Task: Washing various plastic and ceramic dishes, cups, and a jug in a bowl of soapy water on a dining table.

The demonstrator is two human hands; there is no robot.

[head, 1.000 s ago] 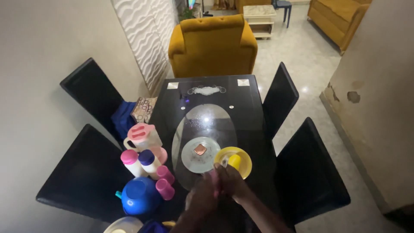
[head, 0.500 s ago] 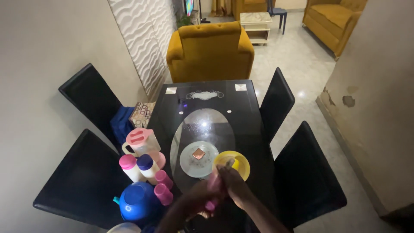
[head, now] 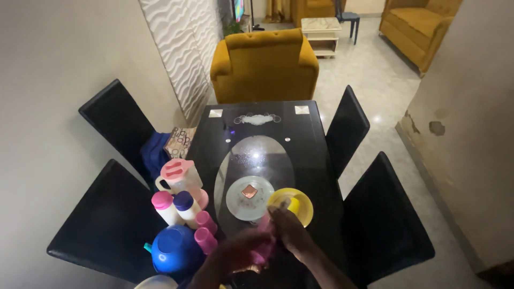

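Both my hands meet at the near end of a black glass table [head: 308, 139]. My right hand [head: 289, 233] grips a pink cup-like object [head: 263, 242], blurred by motion, just in front of a yellow plate [head: 302, 210] that holds a small yellow item [head: 293, 204]. My left hand [head: 235, 256] is blurred and touches the lower part of the same pink object. A pale round plate [head: 238, 200] with a small brown square [head: 249, 191] on it lies left of the yellow plate.
On the table's left side stand a pink-lidded jug [head: 176, 175], two white bottles with pink [head: 163, 206] and blue [head: 184, 206] caps, two pink cups [head: 205, 231] and a blue lidded pot [head: 172, 249]. Black chairs [head: 383, 214] flank the table; a mustard armchair [head: 263, 67] stands beyond.
My hands have shifted slightly with the pink object, which now sits lower and more blurred between them. The camera tilted a little; the tableware has not moved.
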